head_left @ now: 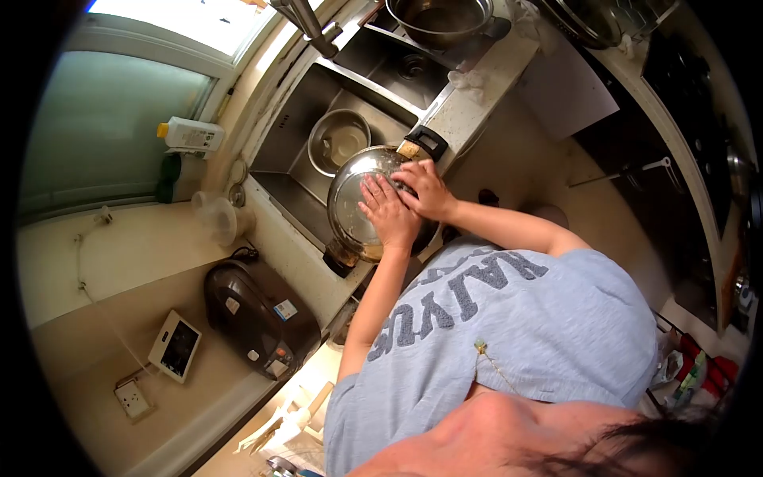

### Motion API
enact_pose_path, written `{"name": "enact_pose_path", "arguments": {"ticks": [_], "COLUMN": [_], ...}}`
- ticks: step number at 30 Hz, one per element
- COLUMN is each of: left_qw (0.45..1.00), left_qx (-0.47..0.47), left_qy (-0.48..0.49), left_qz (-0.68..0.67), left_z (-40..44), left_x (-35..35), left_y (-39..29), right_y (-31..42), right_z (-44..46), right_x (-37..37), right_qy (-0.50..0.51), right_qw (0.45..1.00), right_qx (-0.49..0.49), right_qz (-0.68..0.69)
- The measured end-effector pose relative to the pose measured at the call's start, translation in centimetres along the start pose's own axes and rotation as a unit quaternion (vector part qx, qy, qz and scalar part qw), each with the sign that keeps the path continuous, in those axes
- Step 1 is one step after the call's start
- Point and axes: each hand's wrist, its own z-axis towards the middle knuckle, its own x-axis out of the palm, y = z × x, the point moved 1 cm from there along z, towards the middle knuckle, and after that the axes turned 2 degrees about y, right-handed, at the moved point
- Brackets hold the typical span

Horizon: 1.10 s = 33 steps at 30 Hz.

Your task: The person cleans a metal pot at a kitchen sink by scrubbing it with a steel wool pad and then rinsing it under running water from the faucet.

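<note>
A steel pot point(346, 208) with two black side handles rests at the front edge of the sink point(290, 187), its round, flat underside apparently facing up. My left hand point(389, 213) lies flat on that metal, fingers stretched out. Close beside it, my right hand point(429, 191) curls its fingers onto the pot near the rim. Something small and dark shows under those fingertips, too hidden to name. Brownish stains mark the metal by both handles. Behind the pot, a steel bowl point(316, 147) sits inside the sink basin.
A faucet point(322, 40) reaches over the sink, and another pot point(439, 32) stands past the second basin. On the left are a white bottle with a yellow cap point(195, 135), clear plastic containers point(222, 222) and a dark electric appliance point(258, 318). A stove point(687, 103) lies right.
</note>
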Motion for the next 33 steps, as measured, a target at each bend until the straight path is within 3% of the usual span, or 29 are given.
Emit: {"name": "enact_pose_path", "arguments": {"ticks": [4, 6, 7, 10, 12, 14, 15, 17, 19, 22, 26, 27, 28, 30, 31, 32, 33], "left_qw": [1.0, 0.999, 0.999, 0.998, 0.998, 0.998, 0.999, 0.998, 0.998, 0.999, 0.995, 0.998, 0.999, 0.999, 0.999, 0.998, 0.997], "left_qx": [-0.002, -0.002, -0.008, -0.012, -0.015, -0.013, -0.004, -0.003, -0.015, -0.019, -0.031, -0.01, 0.013, 0.021, 0.006, -0.01, -0.013], "left_qy": [0.009, 0.041, 0.043, 0.061, 0.054, 0.056, 0.046, 0.054, 0.036, 0.012, 0.061, 0.031, 0.001, -0.017, 0.003, 0.024, 0.036], "left_qz": [-0.02, -0.013, -0.014, -0.026, -0.034, -0.026, -0.002, -0.031, -0.04, -0.042, -0.073, -0.061, -0.046, -0.046, -0.047, -0.05, -0.06], "left_z": [-0.4, -0.3, -0.3, -0.5, -0.2, 0.0, 0.0, -0.4, -0.2, -0.1, -0.6, -0.5, -0.5, -0.5, -0.3, -0.2, -0.3], "left_x": [-1.3, -1.4, -1.6, -2.1, -2.3, -1.7, -1.1, -2.1, -1.8, -2.0, -2.9, -2.3, -1.9, -1.8, -1.8, -1.9, -2.0], "left_y": [0.1, 0.1, 0.1, 0.0, -0.2, 0.2, 0.3, 0.0, -0.2, 0.0, -0.4, -0.2, 0.0, 0.2, 0.1, 0.1, 0.2], "right_y": [-2.0, -2.8, -3.7, -4.7, -2.7, -1.6, -2.3, -4.3, -6.7, -4.3, -3.7, -4.5, -4.3, -3.1, -1.5, -0.8, -1.3], "right_z": [3.3, 1.9, 1.6, 1.7, 3.6, 3.5, 3.9, 3.5, 3.6, 3.8, 4.4, 5.0, 4.8, 4.3, 4.6, 4.5, 4.6], "right_x": [0.3, 2.6, 3.4, 3.7, 1.8, 2.1, 2.4, 3.7, 5.1, 4.0, 3.1, 3.1, 3.2, 3.1, 2.5, 2.4, 2.7], "right_qy": [0.209, -0.01, -0.005, 0.105, 0.28, 0.003, 0.005, 0.047, 0.083, 0.01, 0.098, 0.182, 0.188, 0.084, 0.023, -0.017, 0.007], "right_qw": [0.971, 0.996, 0.996, 0.975, 0.959, 0.973, 0.974, 0.997, 0.985, 0.986, 0.963, 0.974, 0.973, 0.978, 0.988, 0.985, 0.987], "right_qx": [0.108, -0.085, -0.086, 0.002, 0.043, 0.115, 0.11, -0.006, -0.128, -0.159, -0.2, -0.07, -0.074, -0.164, -0.128, -0.139, -0.163], "right_qz": [-0.05, 0.033, 0.035, 0.195, -0.003, 0.2, 0.199, 0.056, -0.086, -0.042, -0.151, -0.116, -0.114, -0.098, 0.079, 0.101, 0.014]}}
